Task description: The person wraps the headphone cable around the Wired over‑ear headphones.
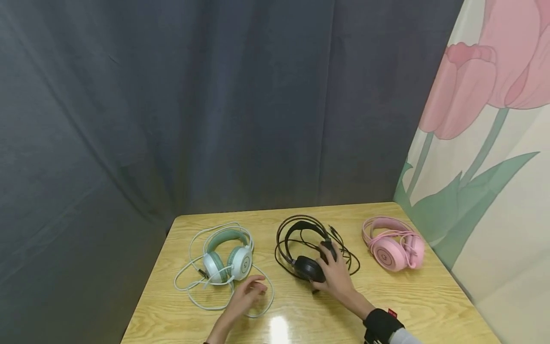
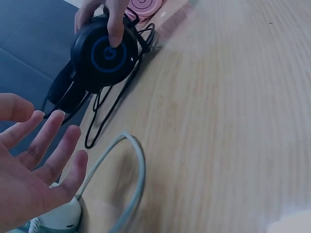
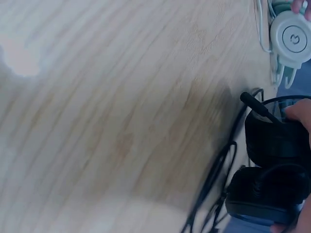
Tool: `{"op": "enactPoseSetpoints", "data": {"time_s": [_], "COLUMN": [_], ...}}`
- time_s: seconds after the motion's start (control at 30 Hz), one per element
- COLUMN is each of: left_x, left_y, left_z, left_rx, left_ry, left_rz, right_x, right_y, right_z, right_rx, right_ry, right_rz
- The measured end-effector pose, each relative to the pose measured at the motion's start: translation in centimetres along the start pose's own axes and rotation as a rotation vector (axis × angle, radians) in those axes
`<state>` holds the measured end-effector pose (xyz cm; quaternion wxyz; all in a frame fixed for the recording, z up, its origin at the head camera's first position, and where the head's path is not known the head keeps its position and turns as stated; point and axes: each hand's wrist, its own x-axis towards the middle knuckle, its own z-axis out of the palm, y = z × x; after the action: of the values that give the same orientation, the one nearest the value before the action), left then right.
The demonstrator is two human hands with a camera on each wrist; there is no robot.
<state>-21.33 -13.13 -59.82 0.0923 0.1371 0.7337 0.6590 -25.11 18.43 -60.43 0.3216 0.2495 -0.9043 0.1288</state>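
Observation:
Black over-ear headphones (image 1: 307, 268) with a double-band top are in the middle of the table in the head view. My right hand (image 1: 337, 277) grips them across both ear cups, thumb on the near cup and fingers on the other. A short black microphone stub (image 3: 257, 106) sticks out from the cups in the right wrist view. My left hand (image 1: 246, 297) hovers with loosely bent fingers and nothing in them, as the left wrist view (image 2: 36, 179) confirms. Close to it lie mint-green headphones (image 1: 239, 263), their pale cable (image 2: 141, 165) looping beneath the hand.
Pink headphones (image 1: 388, 253), wrapped in their own cable, lie at the right of the wooden table (image 1: 421, 301). A black cable (image 1: 353, 260) coils beside the black pair. A dark curtain (image 1: 258, 119) hangs behind, and a tulip-print wall (image 1: 481, 191) borders the right side.

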Motion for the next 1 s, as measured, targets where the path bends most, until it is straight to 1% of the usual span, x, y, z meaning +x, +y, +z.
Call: {"op": "enactPoseSetpoints", "data": {"time_s": [0.03, 0.13, 0.27, 0.33, 0.47, 0.53, 0.6, 0.67, 0.73, 0.8, 0.83, 0.87, 0.93, 1.0], "left_x": [0.2, 0.6, 1.5, 2.1, 3.6, 4.1, 4.4, 4.5, 4.4, 4.3, 4.2, 4.1, 3.9, 3.8], "left_y": [0.2, 0.6, 1.4, 2.0, 3.8, 4.8, 5.8, 6.7, 7.5, 8.2, 8.5, 8.7, 9.0, 9.2], "left_z": [0.0, 0.0, 0.0, 0.0, 0.2, 0.3, 0.2, 0.1, -0.1, -0.3, -0.4, -0.5, -0.7, -0.8], "left_rx": [-0.008, -0.024, -0.06, -0.095, -0.203, -0.263, -0.314, -0.39, -0.475, -0.542, -0.559, -0.559, -0.526, -0.467], "left_ry": [0.005, 0.048, 0.111, 0.128, 0.139, 0.122, 0.077, -0.002, -0.086, -0.149, -0.168, -0.173, -0.167, -0.152], "left_rz": [-0.002, -0.025, -0.039, -0.019, 0.068, 0.114, 0.152, 0.175, 0.176, 0.14, 0.122, 0.096, 0.047, 0.013], "right_x": [0.0, 0.2, 0.7, 0.8, 0.8, 0.6, 0.4, 0.3, 0.2, 0.1, 0.1, 0.1, 0.2, 0.2], "right_y": [-0.1, -0.6, -1.7, -2.2, -3.4, -4.1, -4.7, -5.2, -5.4, -5.5, -5.5, -5.5, -5.4, -5.2], "right_z": [-0.4, -1.8, -4.0, -5.2, -7.7, -8.8, -9.7, -10.3, -10.9, -11.3, -11.4, -11.6, -11.8, -12.0], "right_rx": [0.007, 0.044, 0.104, 0.141, 0.181, 0.181, 0.17, 0.154, 0.145, 0.142, 0.143, 0.148, 0.155, 0.166], "right_ry": [0.017, 0.049, 0.067, 0.066, 0.052, 0.039, 0.03, 0.025, 0.023, 0.027, 0.024, 0.021, 0.013, -0.003], "right_rz": [-0.03, -0.101, -0.137, -0.136, -0.124, -0.134, -0.162, -0.208, -0.26, -0.32, -0.347, -0.368, -0.405, -0.423]}}
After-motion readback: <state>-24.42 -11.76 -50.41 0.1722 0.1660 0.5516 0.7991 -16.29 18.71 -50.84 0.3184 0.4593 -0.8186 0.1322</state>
